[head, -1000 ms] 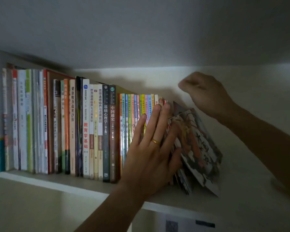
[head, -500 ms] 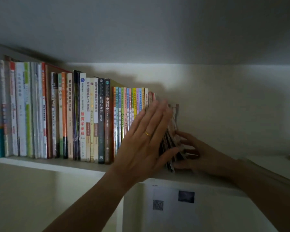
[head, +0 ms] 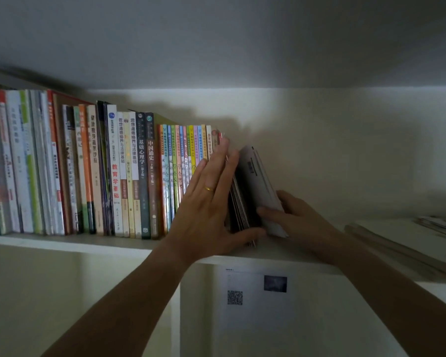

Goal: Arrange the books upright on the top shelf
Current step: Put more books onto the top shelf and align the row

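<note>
Head view: on the top shelf (head: 62,244), the row of upright books (head: 129,173) runs from its left end. The left hand (head: 211,199), fingers straight, presses flat against the row's right end. The right hand (head: 298,217) grips a leaning bundle of thin books (head: 252,191) near the front edge.

Both bare forearms are rising from the bottom of the frame toward its middle. The left forearm is slanting up from the lower left, ending in the left hand (head: 208,202), which is lying flat with its back to the camera; its straight fingers (head: 223,161) are pointing up and to the right, one wearing a gold ring, and the thumb is stretching right along the bottom. The right forearm is coming in from the lower right. The right hand (head: 298,217) is reaching left, thumb forward, its fingers curling behind and partly hidden.
</note>
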Motion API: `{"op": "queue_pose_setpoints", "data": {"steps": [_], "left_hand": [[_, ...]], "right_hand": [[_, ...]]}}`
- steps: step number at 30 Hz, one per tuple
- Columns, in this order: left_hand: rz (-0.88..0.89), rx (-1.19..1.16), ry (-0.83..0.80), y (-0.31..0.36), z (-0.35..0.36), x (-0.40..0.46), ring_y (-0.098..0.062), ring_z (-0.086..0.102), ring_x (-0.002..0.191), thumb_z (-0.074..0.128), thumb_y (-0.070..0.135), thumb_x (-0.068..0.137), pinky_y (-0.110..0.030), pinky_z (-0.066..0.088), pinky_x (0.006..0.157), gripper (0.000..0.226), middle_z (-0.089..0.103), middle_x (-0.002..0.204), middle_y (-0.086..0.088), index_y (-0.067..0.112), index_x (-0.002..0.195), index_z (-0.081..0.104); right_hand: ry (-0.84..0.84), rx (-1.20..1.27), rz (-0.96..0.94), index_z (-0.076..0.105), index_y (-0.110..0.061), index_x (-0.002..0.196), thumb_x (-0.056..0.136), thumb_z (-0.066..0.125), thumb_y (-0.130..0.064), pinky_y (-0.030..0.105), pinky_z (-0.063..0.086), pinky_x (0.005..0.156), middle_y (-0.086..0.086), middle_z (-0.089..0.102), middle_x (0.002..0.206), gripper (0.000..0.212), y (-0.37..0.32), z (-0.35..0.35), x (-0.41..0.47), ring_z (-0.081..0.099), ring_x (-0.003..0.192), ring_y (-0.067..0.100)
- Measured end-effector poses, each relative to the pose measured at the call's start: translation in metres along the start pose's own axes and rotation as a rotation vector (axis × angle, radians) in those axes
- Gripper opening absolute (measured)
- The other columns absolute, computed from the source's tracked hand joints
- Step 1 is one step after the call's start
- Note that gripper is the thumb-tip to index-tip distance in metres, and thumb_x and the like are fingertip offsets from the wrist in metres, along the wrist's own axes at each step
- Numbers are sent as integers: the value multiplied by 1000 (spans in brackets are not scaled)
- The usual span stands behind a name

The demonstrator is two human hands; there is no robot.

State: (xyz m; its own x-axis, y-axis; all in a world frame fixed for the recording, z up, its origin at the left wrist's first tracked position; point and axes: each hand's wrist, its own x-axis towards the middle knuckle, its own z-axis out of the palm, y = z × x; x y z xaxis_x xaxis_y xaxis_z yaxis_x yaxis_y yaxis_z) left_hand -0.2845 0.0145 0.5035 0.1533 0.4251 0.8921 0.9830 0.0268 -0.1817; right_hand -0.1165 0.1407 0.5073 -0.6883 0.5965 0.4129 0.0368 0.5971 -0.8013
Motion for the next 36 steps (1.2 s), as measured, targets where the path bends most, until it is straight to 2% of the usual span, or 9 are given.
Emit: {"op": "queue_pose_setpoints", "data": {"steps": [5, 8, 10, 14, 19, 24, 28, 33, 36], "left_hand": [[-27, -1, 72, -3, 5, 0, -29, 0, 159, 73, 48, 87, -52, 10, 128, 105, 2, 171, -17, -2, 160, 16], [-62, 55, 39, -6, 8, -2, -28, -3, 159, 71, 54, 88, -53, 10, 128, 106, 0, 172, -11, 5, 162, 14], [-74, 82, 18, -7, 8, -2, -27, -4, 159, 67, 60, 89, -54, 10, 127, 106, -2, 172, -9, 8, 163, 12], [-69, 75, 54, -5, 7, -3, -26, -3, 159, 56, 58, 96, -54, 12, 127, 93, -1, 172, -8, 9, 163, 13], [-76, 69, 5, -4, 5, -3, -26, -2, 159, 63, 64, 89, -55, 9, 125, 99, -2, 172, -7, 15, 163, 19], [-88, 64, 44, -2, 4, -6, -26, 1, 159, 52, 45, 101, -58, 17, 125, 70, 4, 172, -8, 15, 160, 31], [-89, 96, 33, -1, 4, -6, -27, 2, 159, 54, 45, 101, -59, 20, 124, 71, 6, 172, -10, 13, 160, 29], [-104, 108, 23, -1, 2, -8, -25, 1, 159, 55, 47, 102, -59, 22, 124, 72, 6, 172, -9, 15, 161, 28], [-105, 98, 28, 0, 1, -8, -24, 1, 159, 57, 46, 102, -55, 18, 126, 74, 6, 172, -8, 14, 162, 26]], "right_hand": [[-65, 31, 73, 59, -28, 114, 92, 67, -52, 32, 57, 82, -2, 71, 104, 34, -3, 4, 2, 70, 90, 12], [84, 7, 56, 62, -27, 124, 91, 56, -68, 42, 52, 101, -1, 69, 122, 52, 0, 9, 8, 66, 109, 18], [135, -23, 62, 58, -23, 136, 95, 54, -63, 44, 50, 106, 3, 66, 132, 57, 3, 10, 11, 63, 117, 22], [58, -191, -8, 57, -25, 120, 84, 77, -36, 24, 56, 62, -3, 66, 104, 43, 7, 8, 10, 67, 87, 15], [52, -291, -108, 56, -32, 119, 81, 72, -27, 33, 58, 72, -8, 65, 101, 42, 8, 8, 9, 66, 82, 14], [511, -441, -325, 64, -23, 77, 81, 56, -34, 35, 56, 60, -4, 61, 66, 15, 4, 7, 1, 60, 59, 19], [765, -425, -454, 66, -16, 92, 90, 70, -31, 30, 50, 54, 1, 64, 67, 15, -12, 1, -3, 61, 54, 23], [802, -544, -412, 67, -15, 82, 87, 69, -36, 29, 45, 58, 3, 62, 69, 22, -52, -17, 8, 61, 65, 27], [729, -538, -272, 54, -13, 70, 84, 65, -38, 29, 35, 59, 4, 45, 60, 31, -71, -14, 18, 55, 67, 32]]}}
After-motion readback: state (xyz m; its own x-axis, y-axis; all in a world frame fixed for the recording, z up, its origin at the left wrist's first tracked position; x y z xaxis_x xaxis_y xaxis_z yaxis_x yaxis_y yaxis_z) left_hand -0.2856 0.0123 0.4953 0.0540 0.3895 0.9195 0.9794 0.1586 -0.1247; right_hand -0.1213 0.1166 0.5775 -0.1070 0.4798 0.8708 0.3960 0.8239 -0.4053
